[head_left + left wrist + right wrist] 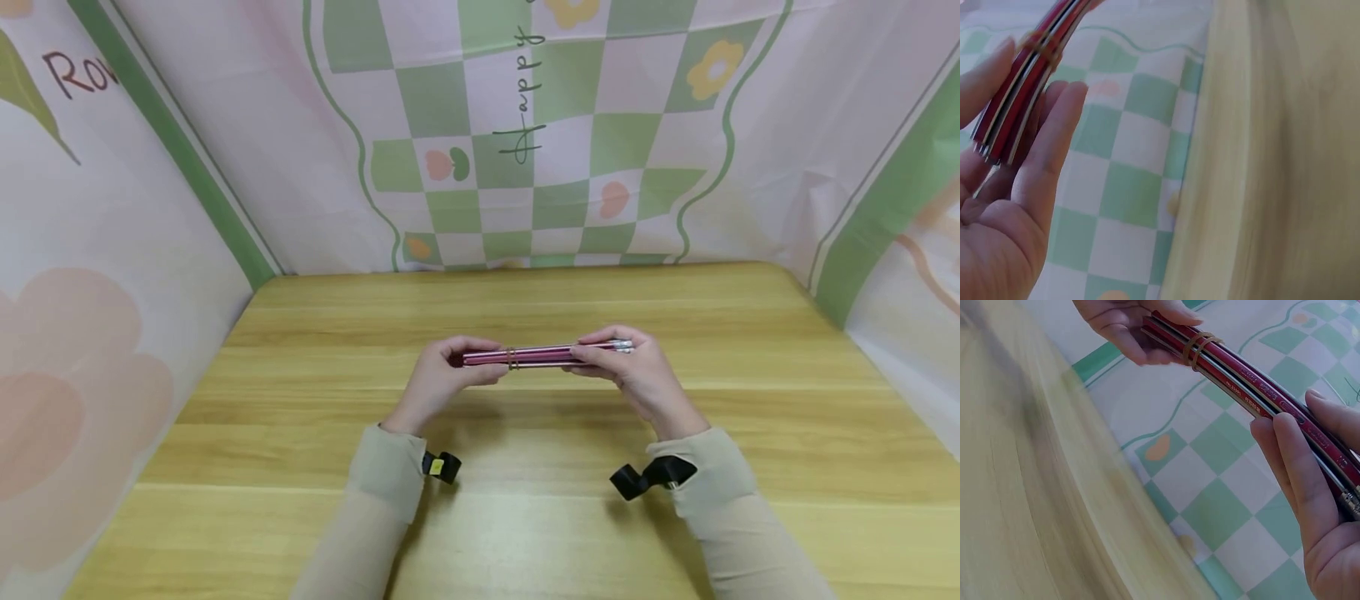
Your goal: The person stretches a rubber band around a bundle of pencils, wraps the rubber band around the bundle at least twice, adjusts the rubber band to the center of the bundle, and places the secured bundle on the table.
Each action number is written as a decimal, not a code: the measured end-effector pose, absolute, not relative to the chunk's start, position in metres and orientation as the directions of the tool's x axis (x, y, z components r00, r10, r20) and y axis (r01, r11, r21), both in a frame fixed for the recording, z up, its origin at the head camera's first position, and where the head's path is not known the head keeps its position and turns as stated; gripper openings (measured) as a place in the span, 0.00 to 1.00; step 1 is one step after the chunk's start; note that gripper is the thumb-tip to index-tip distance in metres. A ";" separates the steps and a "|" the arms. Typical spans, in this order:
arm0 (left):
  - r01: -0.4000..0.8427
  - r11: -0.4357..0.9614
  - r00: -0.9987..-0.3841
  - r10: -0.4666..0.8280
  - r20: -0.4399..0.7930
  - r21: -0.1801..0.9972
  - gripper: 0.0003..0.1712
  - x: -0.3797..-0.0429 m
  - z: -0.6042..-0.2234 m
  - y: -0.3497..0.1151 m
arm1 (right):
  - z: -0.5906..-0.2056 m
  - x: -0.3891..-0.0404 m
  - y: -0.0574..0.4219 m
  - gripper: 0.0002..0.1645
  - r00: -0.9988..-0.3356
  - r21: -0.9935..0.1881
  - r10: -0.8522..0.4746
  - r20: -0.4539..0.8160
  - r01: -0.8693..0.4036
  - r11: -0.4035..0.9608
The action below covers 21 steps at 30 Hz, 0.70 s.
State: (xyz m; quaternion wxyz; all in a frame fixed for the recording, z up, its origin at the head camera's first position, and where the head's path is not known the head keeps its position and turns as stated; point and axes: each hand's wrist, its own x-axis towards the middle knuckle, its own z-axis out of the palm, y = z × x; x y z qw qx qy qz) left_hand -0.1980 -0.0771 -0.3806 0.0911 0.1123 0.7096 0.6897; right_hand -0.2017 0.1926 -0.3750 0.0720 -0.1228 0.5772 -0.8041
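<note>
A bundle of red and dark pencils (543, 356) is held level above the table between both hands. A tan rubber band (1195, 350) is looped round it near the left hand (442, 371). That hand grips the plain ends, its thumb beside the band in the left wrist view. The right hand (641, 371) holds the other part, thumb on one side and fingers on the other. Metal ferrules (1350, 501) show at the right-hand end. Small printed lettering runs along the barrels in the right wrist view.
The wood-grain table (525, 533) spreads under the hands. Behind it hangs a green-and-white checked cloth (498, 204), with more printed cloth at both sides. Black camera mounts (652, 477) sit on the wrists, over beige sleeves.
</note>
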 end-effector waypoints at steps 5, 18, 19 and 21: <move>0.039 0.050 -0.951 0.307 0.022 0.998 0.19 -0.199 -0.379 -0.080 | -0.376 -0.202 0.191 0.15 -0.957 -0.939 -0.264 0.123 -0.026 -0.343; 0.028 -0.012 -0.952 0.303 0.030 1.000 0.18 -0.196 -0.380 -0.071 | -0.378 -0.202 0.188 0.17 -0.961 -0.943 -0.248 0.118 -0.030 -0.331; 0.027 -0.020 -0.953 0.302 0.031 0.999 0.18 -0.196 -0.380 -0.071 | -0.378 -0.202 0.187 0.17 -0.962 -0.942 -0.245 0.118 -0.030 -0.336; 0.024 -0.033 -0.954 0.299 0.033 0.999 0.18 -0.196 -0.381 -0.070 | -0.378 -0.202 0.187 0.17 -0.964 -0.940 -0.239 0.117 -0.030 -0.339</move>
